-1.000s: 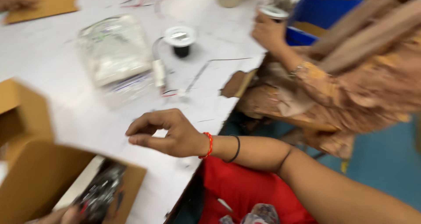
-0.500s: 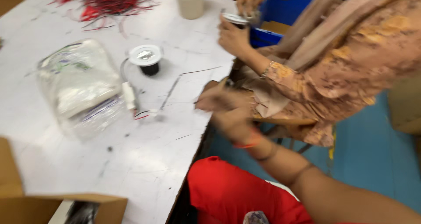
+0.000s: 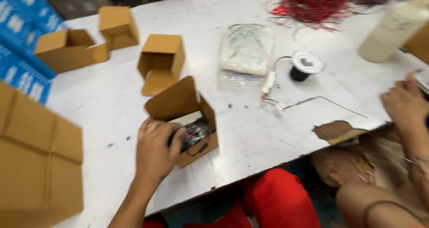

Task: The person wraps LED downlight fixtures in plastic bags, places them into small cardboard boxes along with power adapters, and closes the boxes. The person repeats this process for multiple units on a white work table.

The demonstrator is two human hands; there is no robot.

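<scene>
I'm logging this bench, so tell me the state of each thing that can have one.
Small cardboard box: open, flap up, dark wired part inside.
Left hand: resting on that box's open side, touching the part.
Box behind it: open, on its side.
Plastic bag: lying flat, filled.
Round light fitting: loose on table, wire attached.
Right hand: not visible.

A scuffed white table (image 3: 111, 98) stands over dark floor.

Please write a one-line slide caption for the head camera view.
Left hand grips an open cardboard box holding a dark wired part on a white table.
</scene>
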